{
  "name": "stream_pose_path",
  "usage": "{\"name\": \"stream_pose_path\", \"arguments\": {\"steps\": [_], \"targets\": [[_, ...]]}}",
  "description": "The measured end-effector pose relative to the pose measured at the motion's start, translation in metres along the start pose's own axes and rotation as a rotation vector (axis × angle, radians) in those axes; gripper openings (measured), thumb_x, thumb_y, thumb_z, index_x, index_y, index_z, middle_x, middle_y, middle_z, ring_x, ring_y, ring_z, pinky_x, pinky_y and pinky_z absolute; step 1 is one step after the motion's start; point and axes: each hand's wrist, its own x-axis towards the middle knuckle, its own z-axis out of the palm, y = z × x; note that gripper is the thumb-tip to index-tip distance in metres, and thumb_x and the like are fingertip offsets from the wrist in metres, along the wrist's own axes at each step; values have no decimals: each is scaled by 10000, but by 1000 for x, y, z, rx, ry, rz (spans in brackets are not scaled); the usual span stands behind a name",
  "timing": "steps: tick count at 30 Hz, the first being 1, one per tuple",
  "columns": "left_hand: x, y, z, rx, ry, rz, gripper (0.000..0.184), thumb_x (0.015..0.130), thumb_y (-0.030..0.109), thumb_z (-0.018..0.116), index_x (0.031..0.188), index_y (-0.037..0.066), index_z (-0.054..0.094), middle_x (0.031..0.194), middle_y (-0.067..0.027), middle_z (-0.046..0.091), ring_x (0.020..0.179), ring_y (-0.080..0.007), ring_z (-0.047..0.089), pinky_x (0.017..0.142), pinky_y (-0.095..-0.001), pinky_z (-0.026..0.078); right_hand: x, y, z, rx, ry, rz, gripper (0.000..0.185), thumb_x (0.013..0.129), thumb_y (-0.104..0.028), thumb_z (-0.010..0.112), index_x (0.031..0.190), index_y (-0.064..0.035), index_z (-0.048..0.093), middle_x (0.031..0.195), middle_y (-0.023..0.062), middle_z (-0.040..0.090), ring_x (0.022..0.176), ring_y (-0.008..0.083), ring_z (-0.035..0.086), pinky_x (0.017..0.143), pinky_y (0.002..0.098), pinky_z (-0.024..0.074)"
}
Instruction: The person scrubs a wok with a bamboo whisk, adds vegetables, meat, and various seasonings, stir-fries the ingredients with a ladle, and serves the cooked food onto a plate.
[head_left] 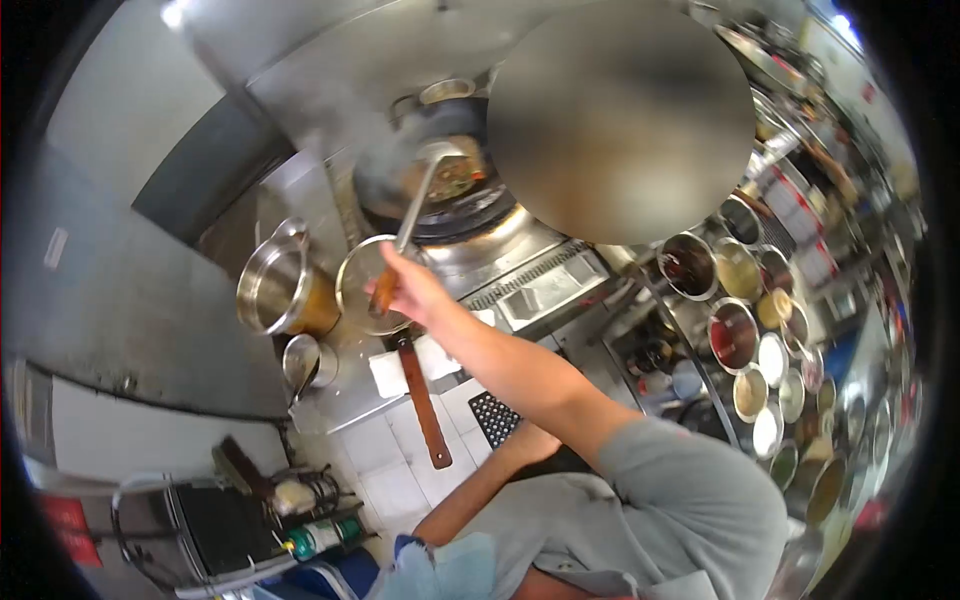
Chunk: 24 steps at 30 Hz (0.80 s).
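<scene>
My right hand (405, 288) is closed around the wooden handle of a long metal wok ladle (417, 205). The ladle's head rests over chopped food (457, 181) with red and green pieces, inside a dark wok (385, 172) on the stove. Below my right hand lies a round strainer (352, 262) with a long brown wooden handle (425, 405). My left hand (532, 443) is low, near my body and beside a dark object; my right arm partly covers it, so its fingers are hidden.
A large metal pot (262, 290) and a smaller metal pot (303, 362) stand left of the strainer. A white cloth (388, 375) lies on the counter edge. Several seasoning bowls (732, 335) line the right side. A green bottle (320, 538) is at lower left. A blurred circle hides the upper middle.
</scene>
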Motion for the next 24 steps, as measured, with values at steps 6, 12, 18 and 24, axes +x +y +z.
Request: {"name": "stream_pose_path", "arguments": {"steps": [6, 12, 18, 24], "targets": [[-19, 4, -59, 152, 120, -76, 305, 855, 114, 614, 1128, -20, 595, 1027, -207, 654, 958, -353, 628, 857, -393, 491, -23, -66, 23, -8, 166, -278, 180, 857, -107, 632, 710, -61, 539, 589, 29, 533, 445, 144, 504, 415, 291, 402], [-13, 11, -93, 249, 290, -35, 249, 853, 107, 623, 1067, -21, 627, 1020, -201, 665, 937, -333, 645, 816, -386, 511, -107, -173, -54, -430, 223, -181, 661, 838, -165, 689, 1392, 18, 378, 807, 57, 575, 602, 106, 530, 485, 262, 452], [94, 48, -149, 536, 681, 149, 182, 865, 42, 572, 1023, -28, 626, 1050, -196, 641, 1017, -375, 601, 910, -432, 471, -46, -286, -108, -1148, 43, -139, 478, 868, -149, 642, 1247, 70, 450, 632, 14, 499, 450, 115, 470, 395, 272, 407], [215, 78, -205, 968, 1040, 210, 186, 881, 131, 564, 930, -40, 615, 1038, -213, 615, 999, -359, 578, 865, -472, 442, -10, -324, -115, -1337, 0, -5, 319, 891, -124, 604, 1107, 62, 460, 642, 39, 522, 463, 145, 510, 416, 300, 431]]}}
